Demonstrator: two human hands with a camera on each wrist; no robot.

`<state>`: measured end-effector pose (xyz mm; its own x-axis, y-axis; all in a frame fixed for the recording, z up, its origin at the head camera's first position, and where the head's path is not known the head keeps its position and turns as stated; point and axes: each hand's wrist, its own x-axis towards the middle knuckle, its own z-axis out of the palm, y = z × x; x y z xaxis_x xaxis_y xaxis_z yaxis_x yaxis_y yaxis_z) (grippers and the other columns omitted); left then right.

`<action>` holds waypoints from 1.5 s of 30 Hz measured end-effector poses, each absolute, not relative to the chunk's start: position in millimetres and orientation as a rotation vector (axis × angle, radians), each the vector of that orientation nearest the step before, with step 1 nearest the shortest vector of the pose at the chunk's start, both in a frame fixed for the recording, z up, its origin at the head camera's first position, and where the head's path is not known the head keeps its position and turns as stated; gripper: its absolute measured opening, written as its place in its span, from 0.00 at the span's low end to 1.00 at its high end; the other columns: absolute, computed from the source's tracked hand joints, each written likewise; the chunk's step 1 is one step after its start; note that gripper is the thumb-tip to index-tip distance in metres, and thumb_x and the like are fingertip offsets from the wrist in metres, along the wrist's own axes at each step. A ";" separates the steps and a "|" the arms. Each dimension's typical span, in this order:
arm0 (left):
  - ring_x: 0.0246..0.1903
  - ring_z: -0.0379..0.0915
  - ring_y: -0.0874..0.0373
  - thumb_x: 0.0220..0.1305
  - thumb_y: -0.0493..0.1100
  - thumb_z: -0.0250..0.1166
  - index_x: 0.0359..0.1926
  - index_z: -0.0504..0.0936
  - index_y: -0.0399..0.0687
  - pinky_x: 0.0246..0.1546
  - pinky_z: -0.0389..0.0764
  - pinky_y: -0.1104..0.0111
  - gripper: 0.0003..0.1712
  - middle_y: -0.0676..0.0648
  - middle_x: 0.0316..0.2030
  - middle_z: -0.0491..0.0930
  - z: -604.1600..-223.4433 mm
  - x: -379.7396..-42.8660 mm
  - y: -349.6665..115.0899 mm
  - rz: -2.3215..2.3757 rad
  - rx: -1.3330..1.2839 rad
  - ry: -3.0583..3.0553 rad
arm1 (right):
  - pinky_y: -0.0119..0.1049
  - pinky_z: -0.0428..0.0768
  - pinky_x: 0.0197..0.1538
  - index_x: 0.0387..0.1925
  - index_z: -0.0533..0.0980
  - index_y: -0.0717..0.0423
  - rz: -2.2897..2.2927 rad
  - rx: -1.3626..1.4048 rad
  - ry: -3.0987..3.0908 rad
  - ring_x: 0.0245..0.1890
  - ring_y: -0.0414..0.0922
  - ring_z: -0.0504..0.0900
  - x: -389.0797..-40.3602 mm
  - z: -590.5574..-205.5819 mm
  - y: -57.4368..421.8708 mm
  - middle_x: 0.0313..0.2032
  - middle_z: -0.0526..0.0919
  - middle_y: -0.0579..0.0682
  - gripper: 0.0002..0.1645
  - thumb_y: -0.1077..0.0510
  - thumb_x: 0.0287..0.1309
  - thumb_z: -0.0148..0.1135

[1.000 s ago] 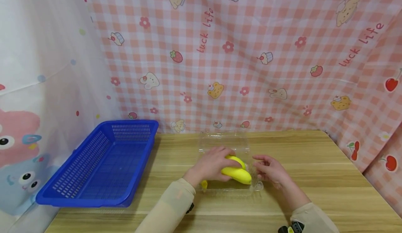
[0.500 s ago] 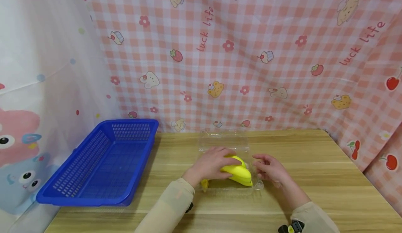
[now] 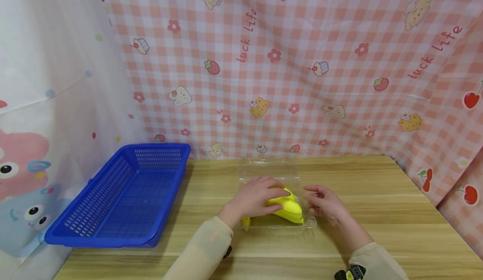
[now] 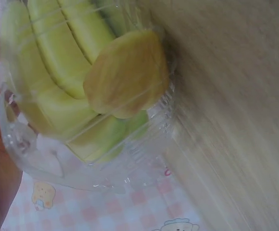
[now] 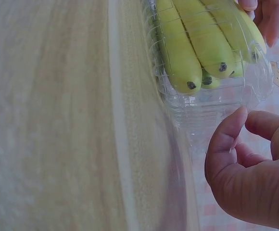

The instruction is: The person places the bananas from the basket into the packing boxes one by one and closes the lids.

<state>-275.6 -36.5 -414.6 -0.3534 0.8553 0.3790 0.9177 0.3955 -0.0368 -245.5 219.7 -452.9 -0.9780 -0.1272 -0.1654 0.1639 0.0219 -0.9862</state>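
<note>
A bunch of yellow bananas (image 3: 289,208) lies in the base of a clear plastic clamshell box (image 3: 271,229), whose lid stands folded back behind it. Across the top of the bunch, my left hand (image 3: 256,198) grips it with fingers and thumb spread over either side. Its brownish crown (image 4: 126,74) shows through the box wall in the left wrist view. Dark banana tips point toward my right hand (image 3: 326,204). In the right wrist view, that hand's thumb and index finger (image 5: 264,122) pinch the box's rim at its right end. My left palm hides part of the bunch.
A blue plastic basket (image 3: 128,204) with slotted sides stands on the left of the wooden table (image 3: 377,196). Behind the table hangs a pink checked cloth (image 3: 302,87), and a white printed curtain (image 3: 68,104) hangs on the left.
The bunch has turned and settled lower in the box, its right end shifting toward the front, so a lower banana shows. My left fingers have shifted slightly over it; my right hand stays put.
</note>
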 end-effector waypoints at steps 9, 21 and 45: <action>0.52 0.76 0.58 0.64 0.50 0.69 0.54 0.84 0.54 0.56 0.74 0.63 0.18 0.52 0.50 0.82 -412.2 -271.2 -41.9 -0.347 -1.520 -2.247 | 0.28 0.78 0.29 0.67 0.60 0.74 -2.073 0.039 2.087 0.28 0.39 0.72 -245.5 -452.9 219.4 0.34 0.71 0.48 0.30 0.64 0.69 0.56; 0.49 0.79 0.56 0.62 0.45 0.71 0.52 0.84 0.49 0.55 0.76 0.65 0.18 0.51 0.48 0.83 -410.8 -263.2 -54.7 -0.606 -1.350 -2.194 | 0.28 0.79 0.29 0.67 0.59 0.75 -2.052 0.008 2.106 0.27 0.39 0.73 -244.3 -452.4 222.7 0.35 0.73 0.49 0.32 0.63 0.69 0.57; 0.39 0.80 0.51 0.61 0.36 0.70 0.52 0.83 0.40 0.39 0.82 0.53 0.18 0.44 0.43 0.84 -419.9 -276.8 -97.7 -1.213 -0.770 -2.276 | 0.34 0.82 0.49 0.66 0.57 0.79 -2.006 -0.117 2.287 0.41 0.38 0.80 -252.5 -437.8 233.4 0.48 0.76 0.58 0.32 0.62 0.71 0.54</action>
<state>-276.8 -97.7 -419.9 -0.7452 0.2636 0.6125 0.6554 0.4588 0.5999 -252.5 233.4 -437.8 -0.9923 -0.1215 -0.0225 0.0064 0.1311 -0.9913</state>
